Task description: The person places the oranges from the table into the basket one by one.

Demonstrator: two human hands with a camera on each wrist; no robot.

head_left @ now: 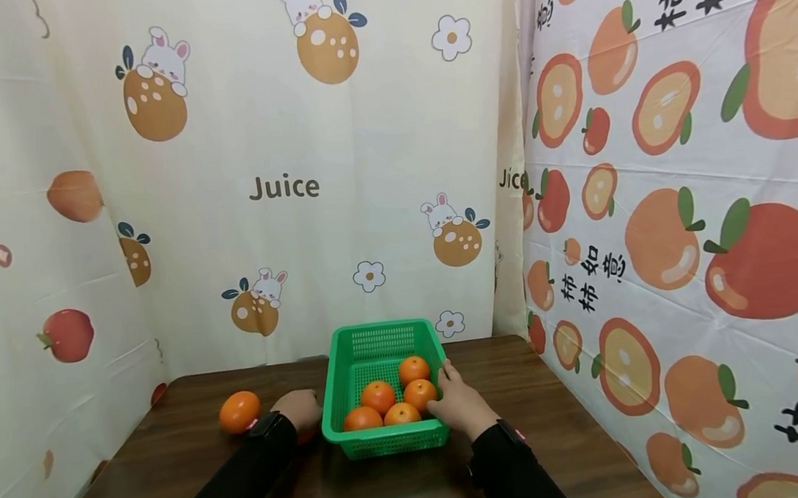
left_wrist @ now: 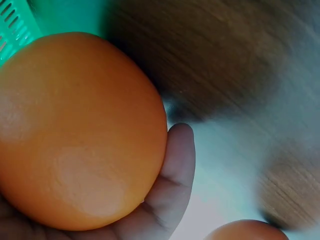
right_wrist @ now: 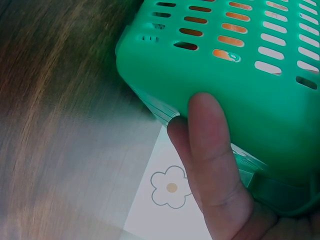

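Note:
My left hand (head_left: 300, 409) is just left of the green plastic basket (head_left: 334, 398) and holds an orange (left_wrist: 80, 135). In the head view that orange is mostly hidden under the hand; in the left wrist view its smooth skin fills the left half, with fingers (left_wrist: 179, 155) curled along its underside. On the basket's right side, my right hand (head_left: 461, 404) grips the rim, thumb over the inner edge. The right wrist view shows fingers (right_wrist: 207, 130) against the slotted outer wall. Several oranges (head_left: 378, 398) lie in the basket's near half.
Another orange (head_left: 240, 412) lies on the dark wooden table (head_left: 509, 370), left of my left hand. Behind the table hangs a cream curtain (head_left: 396, 168) with rabbits and fruit. A fruit-print curtain (head_left: 638, 306) runs along the right side.

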